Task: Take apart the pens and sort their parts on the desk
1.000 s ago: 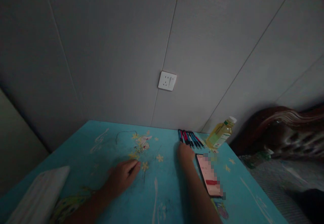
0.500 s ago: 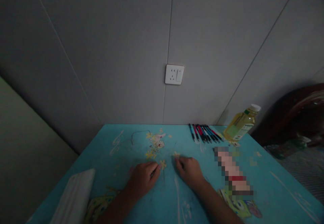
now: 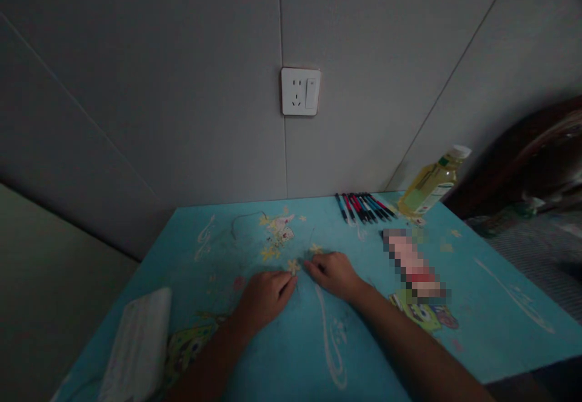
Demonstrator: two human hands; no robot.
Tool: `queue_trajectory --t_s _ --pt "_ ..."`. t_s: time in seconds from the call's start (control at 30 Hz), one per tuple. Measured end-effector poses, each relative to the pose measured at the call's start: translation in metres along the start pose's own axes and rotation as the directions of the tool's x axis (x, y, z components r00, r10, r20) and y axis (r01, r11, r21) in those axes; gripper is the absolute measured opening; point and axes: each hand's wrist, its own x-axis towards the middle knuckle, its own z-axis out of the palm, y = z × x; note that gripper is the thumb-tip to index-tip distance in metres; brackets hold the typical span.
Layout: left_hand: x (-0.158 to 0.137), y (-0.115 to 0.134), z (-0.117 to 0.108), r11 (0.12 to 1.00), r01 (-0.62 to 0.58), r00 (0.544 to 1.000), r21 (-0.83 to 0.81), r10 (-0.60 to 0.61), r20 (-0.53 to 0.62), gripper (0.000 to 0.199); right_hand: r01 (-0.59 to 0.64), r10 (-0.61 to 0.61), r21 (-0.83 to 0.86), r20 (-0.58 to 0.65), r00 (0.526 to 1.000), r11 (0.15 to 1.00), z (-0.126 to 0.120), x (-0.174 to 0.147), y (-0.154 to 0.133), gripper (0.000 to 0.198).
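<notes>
My left hand point(image 3: 268, 293) rests on the blue patterned tabletop point(image 3: 277, 353), its fingers curled closed beside a printed yellow flower. Across a narrow gap, my right hand point(image 3: 333, 273) also lies on the surface, loosely fisted near another printed flower. Nothing shows in or sticks out from either hand. A row of pens point(image 3: 365, 208), with blue, red and black parts, lies by the wall beyond my right hand. To the right of that hand is a pixelated pinkish oblong thing point(image 3: 411, 262) whose kind I cannot tell.
A bottle of yellow liquid point(image 3: 430, 187) with a white cap stands at the back right corner. A white, ridged oblong object point(image 3: 139, 341) lies at the left edge. On the grey wall behind the table is a socket with a switch point(image 3: 301, 91).
The view has tilted down and shifted, so the table and socket sit higher in the picture. Both hands stay closed in about the same place on the table.
</notes>
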Motion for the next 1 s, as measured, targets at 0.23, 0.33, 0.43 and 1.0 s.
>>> queue_trajectory --t_s 0.23,0.33,0.43,1.0 --pt "0.001 0.001 -0.003 0.998 -0.004 1.000 0.057 0.002 0.031 0.037 0.013 -0.013 0.016 0.003 1.000 1.000 0.001 0.001 0.001 0.046" --pt "0.001 0.001 -0.003 0.998 0.007 0.999 0.060 -0.009 0.046 0.037 0.003 -0.003 0.039 0.006 1.000 0.999 -0.001 0.000 0.000 0.046" --pt "0.001 0.002 -0.004 0.997 0.002 0.999 0.072 -0.005 0.044 0.036 -0.003 0.003 0.055 0.005 1.000 0.998 -0.002 0.000 -0.001 0.046" --pt "0.000 0.005 -0.005 0.995 -0.002 0.999 0.100 -0.003 0.053 0.035 -0.433 0.359 -0.236 -0.297 0.885 0.870 -0.020 0.010 0.060 0.036"
